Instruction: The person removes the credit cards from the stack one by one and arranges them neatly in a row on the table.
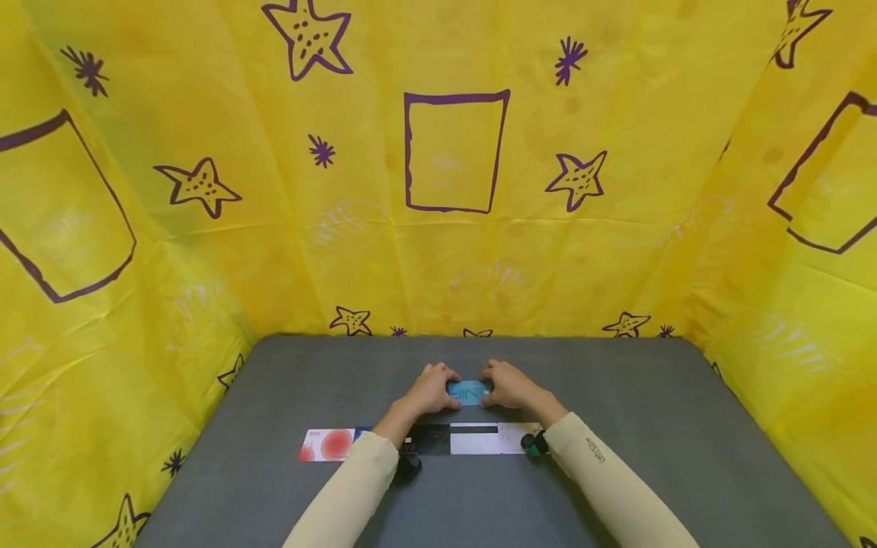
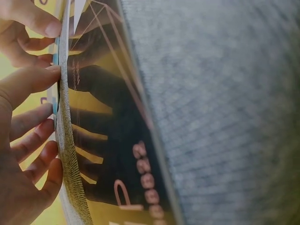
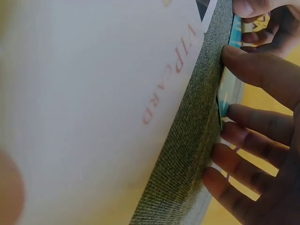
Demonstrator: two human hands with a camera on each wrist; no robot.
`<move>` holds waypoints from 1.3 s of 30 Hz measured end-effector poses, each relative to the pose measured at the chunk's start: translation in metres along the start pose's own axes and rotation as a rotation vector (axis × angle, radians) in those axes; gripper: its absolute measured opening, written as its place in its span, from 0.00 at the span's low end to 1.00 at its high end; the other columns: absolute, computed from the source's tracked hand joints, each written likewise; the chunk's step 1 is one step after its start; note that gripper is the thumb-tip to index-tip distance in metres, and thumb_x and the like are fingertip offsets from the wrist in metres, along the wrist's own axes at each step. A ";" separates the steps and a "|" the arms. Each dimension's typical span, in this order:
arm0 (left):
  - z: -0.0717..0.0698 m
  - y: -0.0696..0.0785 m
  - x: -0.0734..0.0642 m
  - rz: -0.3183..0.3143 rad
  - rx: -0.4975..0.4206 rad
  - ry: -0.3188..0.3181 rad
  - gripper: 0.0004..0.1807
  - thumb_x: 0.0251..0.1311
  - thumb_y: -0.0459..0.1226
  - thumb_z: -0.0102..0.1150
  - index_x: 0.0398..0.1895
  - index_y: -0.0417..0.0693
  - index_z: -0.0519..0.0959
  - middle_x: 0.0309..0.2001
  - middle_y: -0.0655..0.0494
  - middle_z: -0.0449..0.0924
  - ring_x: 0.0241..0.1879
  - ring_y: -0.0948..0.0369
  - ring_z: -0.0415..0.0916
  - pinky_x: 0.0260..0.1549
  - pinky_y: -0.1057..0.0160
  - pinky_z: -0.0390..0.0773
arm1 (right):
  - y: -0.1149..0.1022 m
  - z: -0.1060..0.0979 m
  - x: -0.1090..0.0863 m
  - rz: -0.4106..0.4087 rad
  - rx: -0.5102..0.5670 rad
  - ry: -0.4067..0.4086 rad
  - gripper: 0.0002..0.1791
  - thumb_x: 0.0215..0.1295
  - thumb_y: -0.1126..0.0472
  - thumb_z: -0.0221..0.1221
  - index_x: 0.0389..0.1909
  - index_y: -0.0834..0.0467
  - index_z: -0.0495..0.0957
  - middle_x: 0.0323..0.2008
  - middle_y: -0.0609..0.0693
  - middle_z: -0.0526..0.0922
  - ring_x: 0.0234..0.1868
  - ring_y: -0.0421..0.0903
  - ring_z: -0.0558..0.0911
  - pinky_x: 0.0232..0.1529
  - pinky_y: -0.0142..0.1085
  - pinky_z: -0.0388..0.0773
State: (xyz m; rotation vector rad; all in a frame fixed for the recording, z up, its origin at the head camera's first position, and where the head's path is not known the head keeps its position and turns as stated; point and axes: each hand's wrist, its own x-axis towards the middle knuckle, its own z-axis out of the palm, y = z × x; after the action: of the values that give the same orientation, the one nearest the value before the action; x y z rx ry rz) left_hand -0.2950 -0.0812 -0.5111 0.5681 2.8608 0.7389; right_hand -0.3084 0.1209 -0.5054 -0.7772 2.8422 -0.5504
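Note:
A light blue card (image 1: 469,393) marked VIP lies near the middle of the grey table, beyond a row of cards. My left hand (image 1: 430,390) pinches its left end between thumb and fingers. At the opposite end my right hand (image 1: 511,387) pinches it the same way. Seen edge-on in the right wrist view, the blue card (image 3: 228,89) sits low against the cloth, with the right thumb (image 3: 253,68) on its near edge. In the left wrist view, the left hand's fingers (image 2: 35,145) spread along the card's far side, and only slivers of blue show.
Nearer the body runs the row: a red-and-white card (image 1: 330,444), a blue one partly behind the left forearm, a black card (image 1: 433,440), a white striped card (image 1: 474,440) and a pale VIP card (image 1: 512,437). A yellow star-printed curtain (image 1: 438,259) surrounds the table (image 1: 617,396).

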 end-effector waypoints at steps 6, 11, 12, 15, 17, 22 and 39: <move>-0.002 0.000 0.000 0.003 -0.017 0.008 0.26 0.49 0.44 0.73 0.52 0.45 0.81 0.49 0.48 0.74 0.48 0.53 0.66 0.47 0.54 0.71 | 0.003 -0.002 0.002 -0.022 0.002 0.009 0.26 0.47 0.54 0.74 0.47 0.62 0.82 0.41 0.52 0.77 0.42 0.49 0.76 0.48 0.45 0.74; -0.002 -0.001 -0.001 0.006 -0.005 0.000 0.27 0.50 0.44 0.72 0.53 0.46 0.80 0.51 0.47 0.74 0.50 0.52 0.66 0.49 0.53 0.71 | 0.003 -0.002 0.002 -0.030 0.010 0.006 0.26 0.49 0.54 0.73 0.48 0.62 0.82 0.40 0.51 0.76 0.41 0.47 0.75 0.47 0.44 0.74; -0.002 -0.001 -0.001 0.004 -0.001 -0.004 0.27 0.50 0.45 0.72 0.53 0.46 0.80 0.51 0.47 0.74 0.50 0.52 0.66 0.49 0.53 0.71 | 0.003 -0.002 0.001 -0.030 0.016 0.006 0.26 0.49 0.54 0.73 0.48 0.62 0.82 0.40 0.51 0.76 0.41 0.47 0.75 0.47 0.44 0.74; -0.002 -0.002 0.000 0.000 0.005 -0.015 0.27 0.50 0.45 0.72 0.54 0.46 0.79 0.52 0.46 0.74 0.51 0.51 0.66 0.51 0.52 0.70 | 0.003 -0.003 0.000 -0.033 0.037 0.003 0.26 0.50 0.54 0.73 0.48 0.62 0.82 0.40 0.51 0.76 0.40 0.46 0.74 0.46 0.43 0.73; -0.002 -0.002 0.000 -0.002 0.002 -0.022 0.28 0.50 0.45 0.72 0.54 0.46 0.79 0.53 0.46 0.74 0.51 0.51 0.66 0.51 0.51 0.70 | 0.003 -0.004 0.000 -0.035 0.049 0.003 0.26 0.50 0.55 0.73 0.49 0.62 0.81 0.40 0.51 0.76 0.39 0.46 0.74 0.46 0.43 0.73; -0.002 0.000 0.000 -0.009 -0.003 -0.033 0.30 0.49 0.45 0.72 0.56 0.44 0.78 0.52 0.46 0.74 0.50 0.52 0.66 0.50 0.52 0.70 | 0.006 -0.003 -0.001 -0.035 0.052 0.008 0.26 0.49 0.54 0.73 0.49 0.62 0.82 0.40 0.50 0.76 0.39 0.45 0.74 0.46 0.42 0.74; 0.001 0.006 -0.007 0.001 0.013 0.033 0.28 0.46 0.47 0.73 0.51 0.46 0.83 0.47 0.50 0.79 0.46 0.56 0.69 0.45 0.56 0.71 | 0.008 -0.001 -0.011 -0.004 0.073 -0.015 0.26 0.51 0.55 0.72 0.50 0.62 0.80 0.46 0.54 0.78 0.46 0.49 0.76 0.51 0.47 0.74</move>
State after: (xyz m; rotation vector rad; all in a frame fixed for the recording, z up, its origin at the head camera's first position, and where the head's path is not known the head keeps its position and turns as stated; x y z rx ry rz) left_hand -0.2866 -0.0788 -0.5086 0.5641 2.8978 0.7380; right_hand -0.3028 0.1330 -0.5069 -0.7711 2.7908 -0.6419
